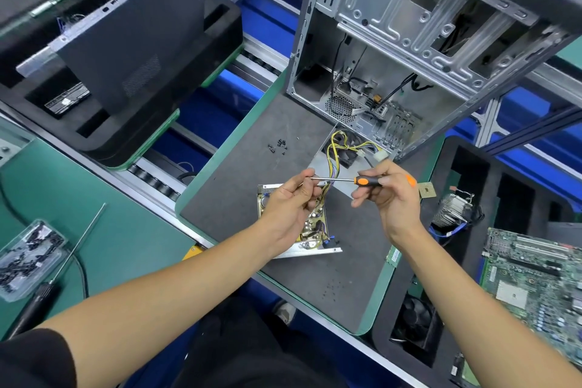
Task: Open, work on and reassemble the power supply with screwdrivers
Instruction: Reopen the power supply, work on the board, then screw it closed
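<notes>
A: What've I got on the head cam?

B: I see my right hand (392, 195) wrapped round the orange-and-black handle of a screwdriver (352, 180), fingers curled on the grip. Shaft lies level, pointing twd my left hand (291, 205).

A: And the left?

B: Left fingers (310, 174) are pinching the tip end of the shaft; other fingers curled under. Can't tell if there's a screw at the tip, too small.

A: Where's the power supply?

B: Power supply (310, 227) sits open on the grey mat (239, 192), right under my left hand, circuit board w/ yellow parts exposed. Its wire bundle (341, 148) of yellow, purple and black leads runs up to the loose metal cover (333, 167) w/ a fan, lying just behind. Both hands are above it, not touching the board.

A: Anything else nearby?

B: Small cluster of black screws (278, 145) on the mat, left of the cover. PC case (409, 50) stands open at the mat's far edge. Right side: heatsink (453, 208) and motherboard (535, 277) in black foam. Far left on the green bench (126, 239): clear box of screws (26, 257) and a long-shaft driver (63, 264).
</notes>
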Demonstrator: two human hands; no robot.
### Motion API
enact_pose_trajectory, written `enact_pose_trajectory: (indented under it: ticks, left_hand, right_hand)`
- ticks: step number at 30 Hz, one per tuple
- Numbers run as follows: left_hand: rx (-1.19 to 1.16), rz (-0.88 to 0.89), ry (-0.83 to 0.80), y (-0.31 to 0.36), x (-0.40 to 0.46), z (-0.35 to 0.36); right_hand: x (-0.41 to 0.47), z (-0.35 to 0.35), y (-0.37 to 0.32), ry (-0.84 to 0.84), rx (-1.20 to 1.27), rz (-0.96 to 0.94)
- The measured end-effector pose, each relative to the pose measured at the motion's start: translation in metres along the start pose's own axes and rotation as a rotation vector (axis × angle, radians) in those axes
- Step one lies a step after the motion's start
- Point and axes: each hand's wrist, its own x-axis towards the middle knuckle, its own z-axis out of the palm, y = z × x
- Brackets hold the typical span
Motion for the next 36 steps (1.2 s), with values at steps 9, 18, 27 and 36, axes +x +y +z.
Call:
enact_pose_trajectory:
  ticks: [9, 18, 27, 36]
  left_hand:
    - [0.079, -0.015, -0.047, 0.008, -0.002, -0.007]
    - [0.06, -0.045, -0.079, 0.01, -0.003, -0.007]
    - [0.143, -0.013, -0.108, 0.008, -0.001, -0.013]
    - [0.775, 0.172, -0.212, 0.027, -0.011, -0.031]
  right_hand:
    - [-0.002, -0.001, 0.001, -0.008, -0.018, -0.009]
    - [-0.005, 0.001, 0.005, 0.019, 0.039, -0.002]
    - [-0.008, 0.003, 0.001, 0.048, 0.022, 0.007]
    - [-0.008, 0.001, -0.001, 0.031, 0.037, 0.002]
